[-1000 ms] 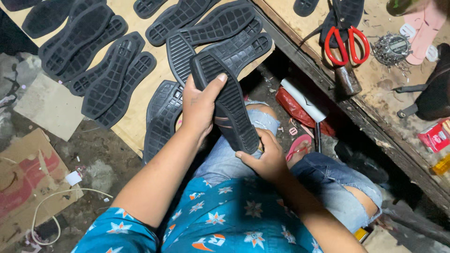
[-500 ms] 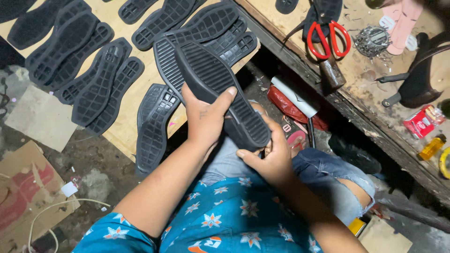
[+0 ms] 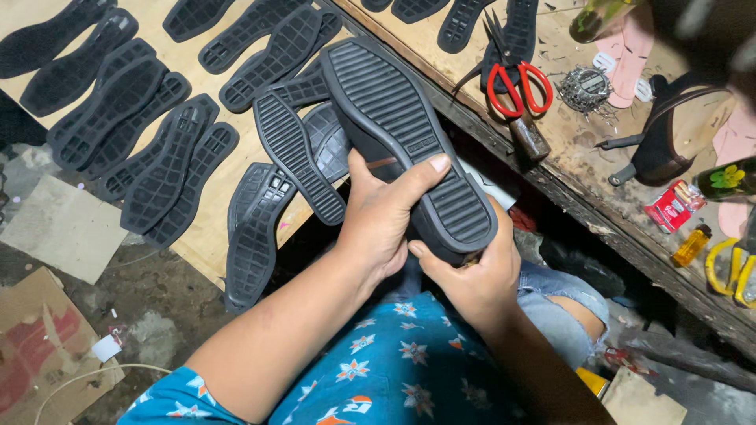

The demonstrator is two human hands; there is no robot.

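I hold a black rubber shoe sole tread side up over my lap. My left hand grips its middle from the left, thumb pressed across the tread. My right hand cups the heel end from below. Something brown shows at the sole's edge between my hands; I cannot tell what it is. The toe end points away from me, over other soles.
Several black soles lie on a wooden board at the left. A workbench at the right carries red-handled scissors, a hammer, a black shoe last stand, a small orange bottle. Cardboard lies on the floor.
Both hands have turned the sole from tilted edge-on to flat with its tread facing up. The view has moved closer over the hands.
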